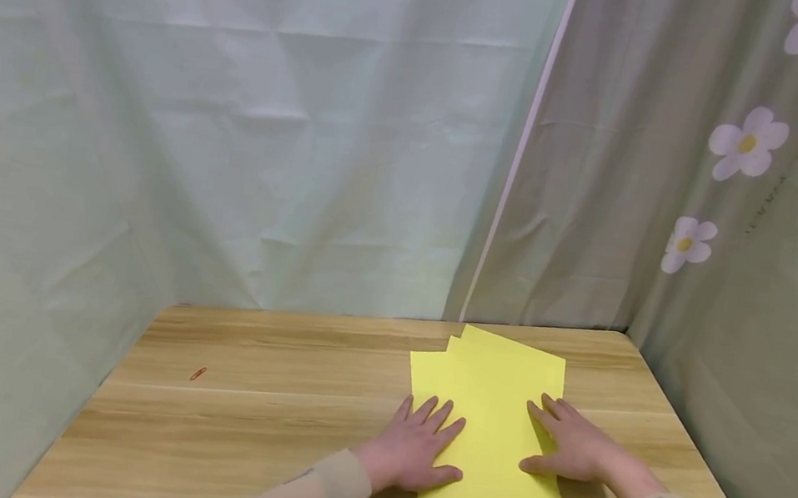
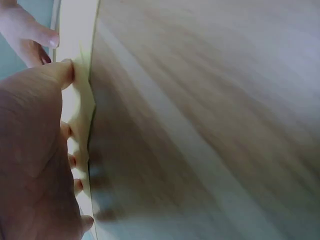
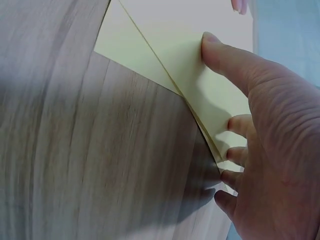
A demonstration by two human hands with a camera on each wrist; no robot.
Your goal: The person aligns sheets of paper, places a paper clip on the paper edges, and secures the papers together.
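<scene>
Several yellow paper sheets [image 1: 492,430] lie fanned over one another on the right half of the wooden table, their corners out of line. My left hand [image 1: 418,447] rests on the left side of the sheets with its fingers spread. At their right edge is my right hand [image 1: 570,444], fingers apart and thumb over the paper. The left wrist view shows the left fingertips on the paper's edge [image 2: 86,107]. In the right wrist view the overlapping sheets [image 3: 150,55] spread beneath the right thumb and fingers; nothing is pinched.
A small red paper clip [image 1: 198,373] lies on the left part of the wooden table [image 1: 254,432]. Pale curtains [image 1: 310,119] hang behind the table and at both sides, with white flowers [image 1: 748,144] on the right one.
</scene>
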